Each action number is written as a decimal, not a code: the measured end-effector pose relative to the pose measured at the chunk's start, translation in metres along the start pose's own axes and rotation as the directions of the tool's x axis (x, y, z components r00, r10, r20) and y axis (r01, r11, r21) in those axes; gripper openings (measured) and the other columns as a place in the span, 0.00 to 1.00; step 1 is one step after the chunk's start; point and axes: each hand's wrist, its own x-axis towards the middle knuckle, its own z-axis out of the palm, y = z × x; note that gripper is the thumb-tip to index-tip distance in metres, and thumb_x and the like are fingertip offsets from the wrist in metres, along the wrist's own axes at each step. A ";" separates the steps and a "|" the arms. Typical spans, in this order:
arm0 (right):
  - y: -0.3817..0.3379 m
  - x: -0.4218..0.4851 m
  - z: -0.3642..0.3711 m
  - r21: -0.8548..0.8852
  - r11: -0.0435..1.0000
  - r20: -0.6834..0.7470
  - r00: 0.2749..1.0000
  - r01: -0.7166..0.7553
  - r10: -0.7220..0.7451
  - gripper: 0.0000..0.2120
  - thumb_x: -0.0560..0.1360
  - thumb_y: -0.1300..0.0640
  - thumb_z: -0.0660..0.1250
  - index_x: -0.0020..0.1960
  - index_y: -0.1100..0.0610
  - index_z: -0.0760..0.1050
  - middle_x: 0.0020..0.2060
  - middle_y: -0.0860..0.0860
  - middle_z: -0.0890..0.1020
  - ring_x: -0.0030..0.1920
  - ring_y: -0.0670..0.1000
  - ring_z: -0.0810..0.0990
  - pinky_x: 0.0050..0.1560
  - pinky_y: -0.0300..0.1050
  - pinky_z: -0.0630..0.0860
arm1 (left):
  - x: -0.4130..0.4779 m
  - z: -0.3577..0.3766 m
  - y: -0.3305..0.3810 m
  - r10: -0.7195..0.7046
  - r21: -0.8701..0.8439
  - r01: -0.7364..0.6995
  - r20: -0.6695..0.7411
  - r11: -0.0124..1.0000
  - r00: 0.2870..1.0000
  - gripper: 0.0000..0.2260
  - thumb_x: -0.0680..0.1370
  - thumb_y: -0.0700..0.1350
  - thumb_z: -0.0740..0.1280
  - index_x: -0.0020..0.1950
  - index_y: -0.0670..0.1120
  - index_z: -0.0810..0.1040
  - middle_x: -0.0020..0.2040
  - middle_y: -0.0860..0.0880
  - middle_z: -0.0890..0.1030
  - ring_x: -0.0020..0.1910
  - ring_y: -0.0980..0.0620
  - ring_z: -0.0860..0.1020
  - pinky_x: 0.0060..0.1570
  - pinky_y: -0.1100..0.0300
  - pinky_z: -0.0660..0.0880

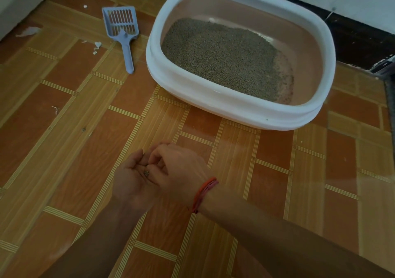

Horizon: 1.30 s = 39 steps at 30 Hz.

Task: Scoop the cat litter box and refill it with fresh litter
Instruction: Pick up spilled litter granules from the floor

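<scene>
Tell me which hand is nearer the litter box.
Right. The right hand is short of the litter box, off its near rim; the left hand, touching the right, lies farther left.

We find no readable text, label, brand, number or sign in this view. The litter box (pixel 213 99) shows a plain white rim and wall, and the scoop (pixel 128 51) shows plain blue plastic with no legible mark.
</scene>
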 end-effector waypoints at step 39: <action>0.121 0.019 -0.039 -0.320 0.856 -0.182 0.913 -0.406 0.365 0.09 0.80 0.49 0.56 0.51 0.50 0.74 0.45 0.51 0.82 0.47 0.55 0.80 0.46 0.51 0.78 | 0.007 0.003 -0.002 0.093 -0.077 -0.099 -0.076 0.992 0.993 0.23 0.83 0.45 0.56 0.43 0.34 0.85 0.57 0.38 0.83 0.56 0.41 0.83 0.56 0.45 0.78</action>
